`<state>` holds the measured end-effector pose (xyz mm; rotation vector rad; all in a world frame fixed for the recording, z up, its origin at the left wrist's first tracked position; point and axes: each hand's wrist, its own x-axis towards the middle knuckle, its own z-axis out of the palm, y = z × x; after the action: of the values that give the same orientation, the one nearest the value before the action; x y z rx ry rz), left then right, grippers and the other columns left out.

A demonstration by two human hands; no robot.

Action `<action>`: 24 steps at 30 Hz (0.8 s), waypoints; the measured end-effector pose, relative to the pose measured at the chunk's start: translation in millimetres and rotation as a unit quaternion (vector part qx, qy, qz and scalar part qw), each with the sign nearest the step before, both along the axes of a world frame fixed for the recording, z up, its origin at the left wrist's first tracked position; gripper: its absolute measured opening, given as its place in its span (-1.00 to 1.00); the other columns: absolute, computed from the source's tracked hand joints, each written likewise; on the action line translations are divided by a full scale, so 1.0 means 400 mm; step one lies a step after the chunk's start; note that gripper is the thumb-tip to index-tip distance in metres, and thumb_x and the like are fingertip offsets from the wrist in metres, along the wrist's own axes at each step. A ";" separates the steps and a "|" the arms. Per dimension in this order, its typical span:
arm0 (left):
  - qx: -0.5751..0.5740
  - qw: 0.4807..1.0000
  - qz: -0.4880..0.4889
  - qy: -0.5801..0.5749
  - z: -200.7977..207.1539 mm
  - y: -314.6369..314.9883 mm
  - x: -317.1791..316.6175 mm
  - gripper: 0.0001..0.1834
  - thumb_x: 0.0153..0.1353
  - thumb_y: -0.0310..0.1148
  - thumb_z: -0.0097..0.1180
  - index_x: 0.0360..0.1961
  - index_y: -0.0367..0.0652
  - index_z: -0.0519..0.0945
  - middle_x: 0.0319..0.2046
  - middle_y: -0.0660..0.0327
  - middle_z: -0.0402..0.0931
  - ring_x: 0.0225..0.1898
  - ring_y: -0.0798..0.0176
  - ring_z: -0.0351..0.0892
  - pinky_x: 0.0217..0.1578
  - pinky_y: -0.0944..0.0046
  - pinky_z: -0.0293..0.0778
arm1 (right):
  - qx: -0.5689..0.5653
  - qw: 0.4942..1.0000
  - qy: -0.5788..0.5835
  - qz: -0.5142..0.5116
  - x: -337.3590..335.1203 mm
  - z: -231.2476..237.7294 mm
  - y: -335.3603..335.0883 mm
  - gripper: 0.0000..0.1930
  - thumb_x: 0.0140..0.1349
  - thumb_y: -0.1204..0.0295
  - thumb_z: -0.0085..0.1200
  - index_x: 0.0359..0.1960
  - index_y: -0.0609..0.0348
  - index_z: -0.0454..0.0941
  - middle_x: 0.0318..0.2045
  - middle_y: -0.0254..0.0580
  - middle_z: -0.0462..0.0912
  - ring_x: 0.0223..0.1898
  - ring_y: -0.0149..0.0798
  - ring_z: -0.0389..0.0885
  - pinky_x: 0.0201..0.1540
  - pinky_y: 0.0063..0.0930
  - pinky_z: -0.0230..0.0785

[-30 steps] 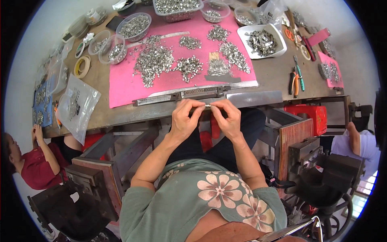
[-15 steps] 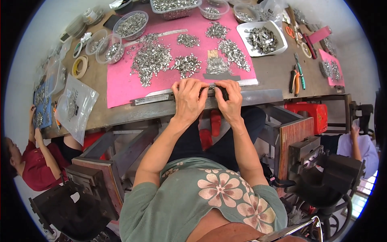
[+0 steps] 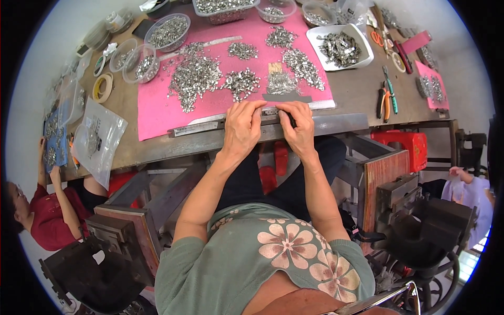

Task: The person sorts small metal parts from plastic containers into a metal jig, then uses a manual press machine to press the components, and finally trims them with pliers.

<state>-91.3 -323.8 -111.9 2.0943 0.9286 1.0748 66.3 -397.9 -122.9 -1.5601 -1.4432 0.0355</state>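
My left hand (image 3: 243, 127) and my right hand (image 3: 297, 127) meet a long narrow metal bar (image 3: 197, 127) lying along the near edge of the table. Both have their fingers curled over its far side and their thumbs on the near side. In the short gap between them, a dark stretch of the bar (image 3: 270, 112) shows with small silvery bits on it. Something dark sits under my right fingers, mostly hidden. Just beyond lie a grey strip (image 3: 286, 98) and a bundle of thin metal pins (image 3: 282, 83).
Heaps of small metal parts (image 3: 195, 75) cover a pink mat (image 3: 152, 113). Tubs surround it, including a white tray (image 3: 370, 55). Pliers (image 3: 387, 100) lie right; tape (image 3: 102, 87) and a plastic bag (image 3: 105, 134) lie left. Co-workers sit either side, one in a red shirt (image 3: 52, 223).
My left hand has turned slightly, its fingers straighter, and more of the bar's dark stretch shows between my hands. At the right, the co-worker's arm has shifted.
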 end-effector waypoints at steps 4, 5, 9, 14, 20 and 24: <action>0.070 0.997 0.011 0.028 -0.006 -0.004 0.009 -0.85 0.25 -0.46 0.25 -0.15 -0.17 0.69 -0.29 0.20 0.63 -0.23 0.09 0.55 -0.12 0.12 0.38 | -0.004 1.000 0.007 -0.007 -0.004 0.000 0.000 -0.84 0.21 0.53 0.23 -0.17 0.14 0.68 -0.19 -0.25 0.69 -0.08 -0.12 0.57 0.02 -0.26 0.30; 0.101 0.994 0.015 0.036 -0.004 -0.006 0.010 -0.85 0.24 -0.45 0.26 -0.17 -0.17 0.70 -0.30 0.20 0.63 -0.24 0.08 0.55 -0.13 0.13 0.38 | -0.004 1.000 0.007 -0.007 -0.005 0.000 0.001 -0.84 0.21 0.53 0.23 -0.17 0.14 0.68 -0.19 -0.25 0.69 -0.08 -0.12 0.57 0.02 -0.26 0.30; 0.090 0.996 0.012 0.020 -0.009 -0.003 0.006 -0.88 0.24 -0.46 0.27 -0.19 -0.17 0.70 -0.30 0.20 0.63 -0.24 0.07 0.55 -0.13 0.13 0.38 | -0.005 1.000 0.003 -0.011 -0.007 0.000 0.002 -0.86 0.21 0.51 0.24 -0.18 0.14 0.68 -0.20 -0.25 0.69 -0.08 -0.12 0.57 0.01 -0.26 0.30; 0.067 0.997 0.035 -0.030 0.001 0.003 -0.020 -0.89 0.27 -0.46 0.25 -0.19 -0.15 0.70 -0.30 0.24 0.63 -0.25 0.11 0.54 -0.13 0.13 0.36 | -0.017 1.000 0.009 -0.020 -0.015 0.008 0.004 -0.87 0.21 0.51 0.27 -0.20 0.16 0.69 -0.21 -0.22 0.70 -0.07 -0.12 0.59 0.07 -0.27 0.33; 0.138 0.986 0.063 0.070 -0.008 0.001 -0.022 -0.88 0.14 -0.34 0.37 -0.31 -0.07 0.71 -0.36 0.32 0.55 -0.24 0.15 0.48 -0.10 0.10 0.29 | 0.000 0.999 -0.034 -0.036 -0.022 -0.002 0.011 -0.84 0.15 0.47 0.32 -0.23 0.10 0.67 -0.24 -0.31 0.66 -0.11 -0.14 0.55 -0.02 -0.27 0.27; 0.131 0.986 0.073 0.071 -0.014 0.002 -0.018 -0.83 0.09 -0.26 0.41 -0.35 -0.06 0.70 -0.36 0.34 0.54 -0.24 0.15 0.46 -0.10 0.09 0.28 | -0.005 0.999 -0.035 -0.030 -0.022 0.002 0.009 -0.85 0.15 0.48 0.31 -0.23 0.10 0.67 -0.23 -0.29 0.66 -0.10 -0.14 0.55 0.00 -0.26 0.27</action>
<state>-98.4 -322.9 -117.6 2.3736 1.0719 1.1889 57.5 -394.3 -122.3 -1.6257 -1.4506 -0.0487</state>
